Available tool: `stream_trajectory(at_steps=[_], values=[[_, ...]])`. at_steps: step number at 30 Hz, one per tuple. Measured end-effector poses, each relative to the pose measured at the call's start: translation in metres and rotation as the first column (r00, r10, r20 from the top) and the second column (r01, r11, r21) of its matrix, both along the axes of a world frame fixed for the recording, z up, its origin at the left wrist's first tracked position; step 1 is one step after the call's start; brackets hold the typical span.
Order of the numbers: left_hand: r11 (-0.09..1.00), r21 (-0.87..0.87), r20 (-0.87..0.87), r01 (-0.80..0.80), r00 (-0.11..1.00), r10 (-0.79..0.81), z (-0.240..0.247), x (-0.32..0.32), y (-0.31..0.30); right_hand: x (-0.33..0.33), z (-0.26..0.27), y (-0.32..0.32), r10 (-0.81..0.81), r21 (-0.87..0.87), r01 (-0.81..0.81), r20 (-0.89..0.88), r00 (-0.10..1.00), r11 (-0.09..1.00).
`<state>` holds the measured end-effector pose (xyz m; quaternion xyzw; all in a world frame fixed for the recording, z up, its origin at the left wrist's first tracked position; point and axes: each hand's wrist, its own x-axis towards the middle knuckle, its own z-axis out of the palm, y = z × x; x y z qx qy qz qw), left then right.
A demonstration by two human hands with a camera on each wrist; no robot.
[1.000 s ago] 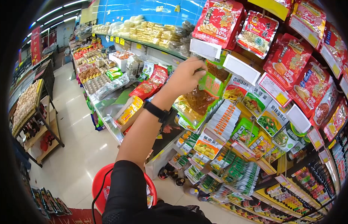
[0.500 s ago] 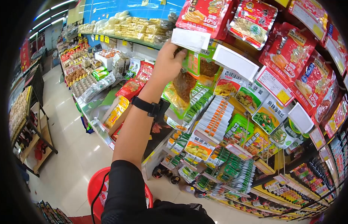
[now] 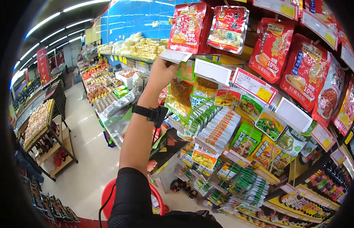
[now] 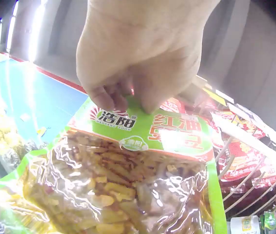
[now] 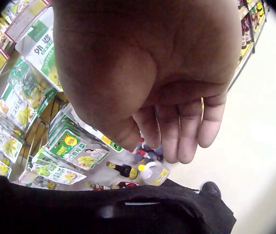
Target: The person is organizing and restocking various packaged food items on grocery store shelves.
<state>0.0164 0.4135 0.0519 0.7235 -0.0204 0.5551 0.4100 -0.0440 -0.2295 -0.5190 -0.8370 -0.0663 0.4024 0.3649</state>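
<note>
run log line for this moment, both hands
left hand: pinches green-topped packet by top edge | right hand: open, empty | red tub: below left arm

We have hanging packets (image 3: 271, 51) to our right, a laden table (image 3: 117, 141) left of them, eggs (image 3: 39, 121) on a rack (image 3: 58, 154) farther left, and a basket (image 3: 108, 192) low before us.

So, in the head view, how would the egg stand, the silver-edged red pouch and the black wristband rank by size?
Largest: egg stand
Middle: silver-edged red pouch
Smallest: black wristband
</note>
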Motion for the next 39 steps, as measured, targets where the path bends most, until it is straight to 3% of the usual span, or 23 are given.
stream_trajectory(at_steps=[3, 9, 12, 18, 21, 24, 27, 30, 33, 34, 37, 38, 39], values=[[0.998, -0.031, -0.04, 0.059, 0.997, -0.06, 0.003, -0.004, -0.005, 0.005, -0.003, -0.001, 0.015, 0.006, -0.015, -0.004, 1.0, 1.0], [0.999, -0.047, -0.158, 0.02, 0.987, -0.027, 0.009, -0.011, -0.016, 0.008, -0.008, -0.005, 0.015, 0.009, -0.015, -0.007, 1.0, 1.0], [0.988, -0.038, 0.019, 0.15, 0.989, -0.149, 0.007, -0.005, -0.022, 0.005, -0.01, -0.009, 0.014, 0.005, -0.014, -0.008, 1.0, 1.0], [0.993, -0.11, -0.032, 0.05, 0.998, -0.054, 0.006, -0.005, -0.021, 0.0, -0.012, -0.015, 0.008, -0.008, -0.008, -0.013, 1.0, 1.0], [0.997, 0.003, 0.0, -0.075, 0.997, 0.075, 0.003, 0.002, -0.016, -0.001, -0.012, -0.017, 0.007, -0.012, -0.007, -0.018, 1.0, 1.0], [0.997, -0.005, 0.036, -0.08, 0.996, 0.08, 0.0, 0.011, -0.02, -0.001, -0.012, -0.017, 0.01, -0.018, -0.011, -0.017, 1.0, 1.0], [0.982, 0.123, 0.064, -0.14, 0.989, 0.133, -0.005, 0.027, -0.004, -0.003, -0.012, -0.019, 0.007, -0.02, -0.008, -0.016, 1.0, 1.0], [0.976, 0.138, 0.048, -0.169, 0.985, 0.164, -0.009, 0.031, -0.022, -0.006, -0.012, -0.02, -0.004, -0.019, 0.004, -0.015, 1.0, 1.0], [0.959, 0.256, 0.097, -0.122, 0.99, 0.1, -0.017, 0.069, 0.011, -0.01, -0.012, -0.023, -0.014, -0.021, 0.014, -0.012, 1.0, 1.0], [0.93, 0.287, 0.103, -0.23, 0.973, 0.209, -0.018, 0.065, -0.004, -0.011, -0.012, -0.025, -0.018, -0.024, 0.018, -0.011, 1.0, 1.0], [0.88, 0.442, 0.166, -0.175, 0.98, 0.112, -0.032, 0.115, 0.032, -0.019, -0.01, -0.031, -0.026, -0.033, 0.025, -0.009, 1.0, 0.999], [0.909, 0.352, 0.033, -0.225, 0.973, 0.228, -0.044, 0.129, 0.04, -0.021, -0.01, -0.032, -0.029, -0.035, 0.029, -0.006, 1.0, 0.999], [0.889, 0.403, 0.041, -0.219, 0.974, 0.221, -0.042, 0.13, 0.035, -0.024, -0.01, -0.035, -0.034, -0.036, 0.034, -0.003, 0.999, 0.999]])
